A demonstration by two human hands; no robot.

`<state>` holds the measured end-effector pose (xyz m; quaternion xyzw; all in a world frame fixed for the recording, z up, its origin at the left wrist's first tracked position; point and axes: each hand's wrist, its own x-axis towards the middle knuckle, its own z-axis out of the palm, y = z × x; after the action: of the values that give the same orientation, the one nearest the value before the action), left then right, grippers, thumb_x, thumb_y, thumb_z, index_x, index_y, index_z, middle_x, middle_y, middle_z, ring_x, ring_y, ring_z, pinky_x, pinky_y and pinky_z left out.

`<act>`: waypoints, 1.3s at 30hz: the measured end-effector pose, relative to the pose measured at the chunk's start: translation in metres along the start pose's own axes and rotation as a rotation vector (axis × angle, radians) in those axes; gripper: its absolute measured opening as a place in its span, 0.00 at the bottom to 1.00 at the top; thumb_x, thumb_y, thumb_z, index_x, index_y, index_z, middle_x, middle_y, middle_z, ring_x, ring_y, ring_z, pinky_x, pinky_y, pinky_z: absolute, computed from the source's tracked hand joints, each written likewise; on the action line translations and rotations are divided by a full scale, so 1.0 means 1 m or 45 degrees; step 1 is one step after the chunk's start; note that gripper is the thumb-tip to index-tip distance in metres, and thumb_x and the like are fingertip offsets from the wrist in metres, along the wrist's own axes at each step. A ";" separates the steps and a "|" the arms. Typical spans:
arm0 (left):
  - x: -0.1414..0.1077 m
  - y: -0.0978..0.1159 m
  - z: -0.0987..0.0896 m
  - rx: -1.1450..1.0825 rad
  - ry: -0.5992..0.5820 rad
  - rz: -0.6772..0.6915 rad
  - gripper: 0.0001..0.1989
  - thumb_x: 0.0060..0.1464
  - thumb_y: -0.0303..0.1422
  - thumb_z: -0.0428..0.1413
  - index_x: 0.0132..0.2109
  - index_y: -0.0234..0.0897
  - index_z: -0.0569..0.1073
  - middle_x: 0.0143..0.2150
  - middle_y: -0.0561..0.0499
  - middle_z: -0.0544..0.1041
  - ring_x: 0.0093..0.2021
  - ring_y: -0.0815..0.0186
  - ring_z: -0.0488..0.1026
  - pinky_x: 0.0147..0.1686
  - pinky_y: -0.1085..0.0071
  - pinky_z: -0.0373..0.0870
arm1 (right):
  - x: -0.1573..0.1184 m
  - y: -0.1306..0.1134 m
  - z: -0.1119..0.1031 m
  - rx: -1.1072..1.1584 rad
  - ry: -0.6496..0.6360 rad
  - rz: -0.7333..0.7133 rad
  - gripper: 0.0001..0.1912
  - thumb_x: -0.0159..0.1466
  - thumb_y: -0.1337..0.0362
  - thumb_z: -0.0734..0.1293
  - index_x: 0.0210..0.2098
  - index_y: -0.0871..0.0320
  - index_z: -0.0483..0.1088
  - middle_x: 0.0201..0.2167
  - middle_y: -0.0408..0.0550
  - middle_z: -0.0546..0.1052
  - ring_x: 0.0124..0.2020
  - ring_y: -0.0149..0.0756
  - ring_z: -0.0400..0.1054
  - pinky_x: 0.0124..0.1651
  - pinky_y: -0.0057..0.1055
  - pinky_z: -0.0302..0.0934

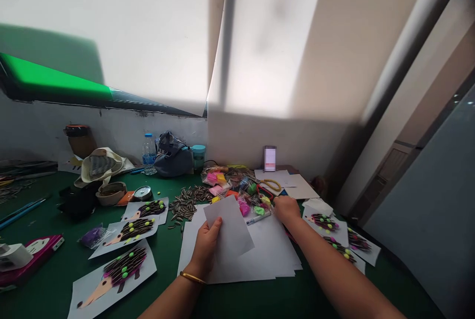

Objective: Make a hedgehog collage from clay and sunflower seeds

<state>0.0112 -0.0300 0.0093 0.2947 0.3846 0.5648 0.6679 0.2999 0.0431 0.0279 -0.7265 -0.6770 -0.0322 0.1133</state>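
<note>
My left hand [206, 246] is closed on a small white sheet [232, 230], thumb on top, tilted above a stack of white paper [265, 259]. Farther forward and to the right, my right hand [287, 210] reaches to the edge of the bagged colored clay [245, 203], beside yellow-handled scissors [272, 184]. Its fingers curl down and are mostly hidden, so what they touch cannot be made out. A pen [259, 218] lies on the paper stack, near the clay. Sunflower seeds [190, 203] are heaped left of the clay.
Hedgehog pictures [124, 269] lie at left, others [326, 222] at right. A purple clay bag [92, 236], tape roll [143, 193], water bottle [149, 155] and dark bag [173, 158] stand or lie beyond. A phone [270, 159] leans at the wall. A pink power strip [37, 254] is far left.
</note>
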 end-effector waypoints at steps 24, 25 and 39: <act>0.014 -0.007 -0.008 -0.027 0.166 0.175 0.22 0.45 0.33 0.67 0.49 0.33 0.77 0.42 0.46 0.82 0.39 0.63 0.78 0.37 0.71 0.76 | -0.097 -0.080 0.016 1.573 -0.075 -0.290 0.24 0.69 0.49 0.56 0.58 0.53 0.66 0.47 0.50 0.75 0.47 0.42 0.70 0.51 0.38 0.64; 0.014 -0.008 -0.007 -0.021 0.152 0.180 0.23 0.45 0.33 0.68 0.49 0.33 0.76 0.43 0.45 0.82 0.39 0.62 0.78 0.37 0.70 0.76 | -0.098 -0.082 0.015 1.723 -0.152 -0.241 0.27 0.66 0.47 0.60 0.60 0.53 0.63 0.47 0.50 0.76 0.46 0.42 0.71 0.50 0.37 0.65; 0.013 0.018 -0.023 0.502 0.200 0.535 0.19 0.51 0.41 0.62 0.49 0.39 0.75 0.48 0.45 0.76 0.49 0.60 0.73 0.48 0.66 0.70 | -0.090 -0.060 0.020 1.043 -0.331 -0.416 0.15 0.62 0.64 0.61 0.44 0.52 0.77 0.43 0.47 0.78 0.46 0.43 0.71 0.50 0.36 0.63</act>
<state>-0.0167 -0.0148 0.0095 0.4475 0.4681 0.6260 0.4346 0.2307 -0.0372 -0.0018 -0.5035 -0.7484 0.3118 0.2986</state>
